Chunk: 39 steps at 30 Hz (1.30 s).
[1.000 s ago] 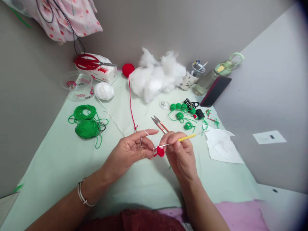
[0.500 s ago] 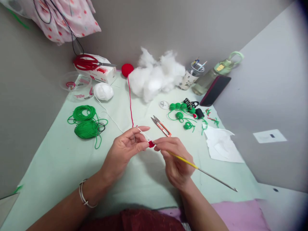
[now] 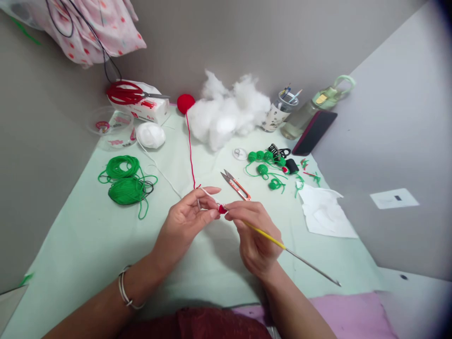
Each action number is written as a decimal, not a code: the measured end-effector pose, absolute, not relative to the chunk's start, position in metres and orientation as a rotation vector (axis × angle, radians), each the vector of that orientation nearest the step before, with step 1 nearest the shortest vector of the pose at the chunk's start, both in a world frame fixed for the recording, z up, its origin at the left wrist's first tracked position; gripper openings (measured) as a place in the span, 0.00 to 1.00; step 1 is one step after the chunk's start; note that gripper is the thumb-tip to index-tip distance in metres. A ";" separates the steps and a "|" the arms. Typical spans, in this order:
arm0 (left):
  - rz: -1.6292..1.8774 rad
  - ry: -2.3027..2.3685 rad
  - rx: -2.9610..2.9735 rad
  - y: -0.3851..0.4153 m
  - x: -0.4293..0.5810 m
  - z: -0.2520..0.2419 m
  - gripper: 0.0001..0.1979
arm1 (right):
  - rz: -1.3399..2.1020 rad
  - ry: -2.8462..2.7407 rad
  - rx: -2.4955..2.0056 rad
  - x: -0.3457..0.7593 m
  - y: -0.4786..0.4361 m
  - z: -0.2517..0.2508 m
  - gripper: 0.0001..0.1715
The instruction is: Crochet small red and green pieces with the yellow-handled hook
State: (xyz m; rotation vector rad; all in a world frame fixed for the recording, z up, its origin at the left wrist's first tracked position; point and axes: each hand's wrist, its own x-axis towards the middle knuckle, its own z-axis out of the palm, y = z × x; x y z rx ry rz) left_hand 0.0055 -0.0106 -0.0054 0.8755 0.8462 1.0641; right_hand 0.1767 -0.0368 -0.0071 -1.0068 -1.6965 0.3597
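Note:
My left hand [image 3: 189, 221] pinches a small red crochet piece [image 3: 222, 209] between thumb and fingers, with white yarn running over its forefinger. My right hand [image 3: 254, 233] grips a yellow-handled crochet hook [image 3: 282, 247]; the hook's head meets the red piece and its metal tail points down to the right. A red strand [image 3: 190, 150] runs from the hands back to a red yarn ball [image 3: 185, 102] by the wall. Both hands hover above the pale green table cover [image 3: 88, 235].
Orange thread snips [image 3: 236, 185] lie just beyond the hands. Green yarn skeins [image 3: 125, 181] sit left, green crochet balls [image 3: 263, 162] right, white stuffing [image 3: 228, 113] at the back. Red scissors [image 3: 129, 92] rest on a tissue pack; a white yarn ball [image 3: 151, 135], bottle [image 3: 314, 108], phone [image 3: 314, 133] and paper [image 3: 326, 214] are nearby.
My right hand turned the hook over: its metal tail swung from pointing up-right to pointing down-right. The red piece moved up into my left fingertips and now shows smaller.

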 end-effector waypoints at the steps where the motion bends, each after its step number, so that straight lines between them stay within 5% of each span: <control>1: 1.064 0.851 0.886 -0.011 0.006 -0.005 0.13 | 0.345 -1.699 -1.005 0.176 -0.037 -0.007 0.15; 9: 1.135 1.032 0.917 -0.013 0.011 0.002 0.14 | 0.250 -1.739 -1.012 0.171 -0.040 -0.008 0.16; 14: 0.922 0.844 0.726 -0.013 0.006 0.003 0.24 | 0.007 -1.966 -1.039 0.176 -0.044 -0.009 0.25; 18: 0.742 0.735 0.562 -0.007 0.001 0.002 0.27 | 0.247 -1.778 -0.998 0.179 -0.041 -0.007 0.23; 26: 0.946 0.803 0.679 -0.006 -0.001 0.001 0.20 | 0.983 -1.235 -0.873 0.177 -0.025 -0.002 0.10; 36: 0.966 0.823 0.620 -0.013 0.010 -0.001 0.23 | 0.293 -1.792 -1.042 0.169 -0.037 -0.012 0.20; 39: 0.841 0.742 0.461 -0.010 0.009 -0.002 0.21 | 0.314 -1.755 -1.028 0.172 -0.035 -0.012 0.20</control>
